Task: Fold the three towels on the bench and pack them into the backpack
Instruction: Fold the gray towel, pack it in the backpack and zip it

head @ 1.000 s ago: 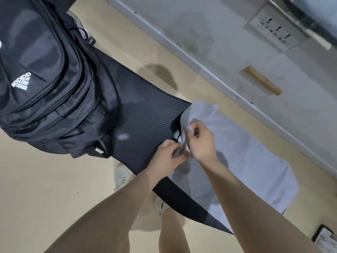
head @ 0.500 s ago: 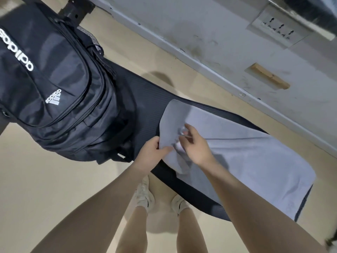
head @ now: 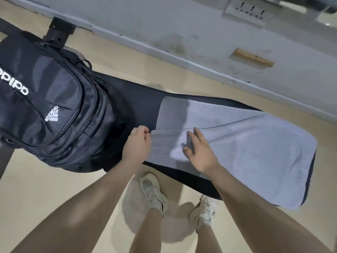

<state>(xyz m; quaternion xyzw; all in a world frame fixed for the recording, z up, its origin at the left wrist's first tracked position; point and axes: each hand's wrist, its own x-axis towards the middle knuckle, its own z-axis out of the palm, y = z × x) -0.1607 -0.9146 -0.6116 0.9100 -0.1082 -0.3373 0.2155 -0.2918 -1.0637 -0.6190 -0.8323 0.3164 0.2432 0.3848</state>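
The grey towel (head: 246,143) lay spread along the black worktop (head: 138,106), its far end hanging past the worktop's end. My left hand (head: 137,145) pinched the towel's near corner, the fingers curled tight on the cloth. My right hand (head: 198,152) rested flat on the towel just beside that corner, its fingers (head: 190,137) straight and slightly spread, a ring (head: 202,140) on one. The black backpack (head: 51,110) stood on the worktop on the other side of my left hand, near the towel but apart from it. My pale shoes (head: 153,190) stood on the beige floor (head: 45,189) below the towel.
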